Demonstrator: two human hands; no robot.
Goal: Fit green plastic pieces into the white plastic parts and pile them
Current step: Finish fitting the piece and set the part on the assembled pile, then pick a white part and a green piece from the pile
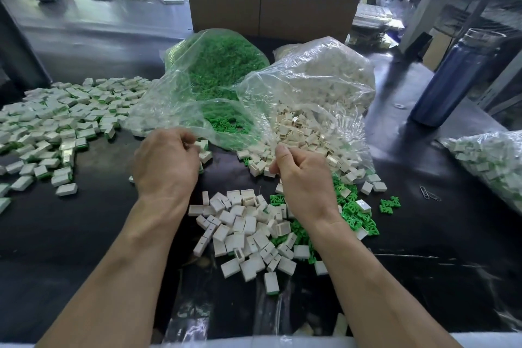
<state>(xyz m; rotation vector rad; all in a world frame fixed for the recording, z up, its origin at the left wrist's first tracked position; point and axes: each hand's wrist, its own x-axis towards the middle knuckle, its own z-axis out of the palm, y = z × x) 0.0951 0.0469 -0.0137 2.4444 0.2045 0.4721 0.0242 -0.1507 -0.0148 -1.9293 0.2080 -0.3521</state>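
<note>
A dark table [99,229] seen from above, with two bare forearms reaching in from the bottom edge. At far left, a wide pile of assembled pieces [56,118], white with green showing at their edges, spreads across the table. The left hand [165,161] hovers left of centre with its fingers curled tight; what they hold is hidden, though a white part sits touching the fingertips. Behind it lies an open clear bag of green pieces [214,70]. Between the forearms, a loose heap of white parts [243,229] rests on the table. The right hand [302,178] has its fingers curled inward at the mouth of a second clear bag of white parts [319,87]; whether it pinches a part cannot be told. Loose green pieces [356,209] lie just right of that hand. Further right stand a blue bottle [454,76] and, at the edge, another bag of assembled pieces [491,161]. A cardboard box [268,3] stands behind the bags.
</note>
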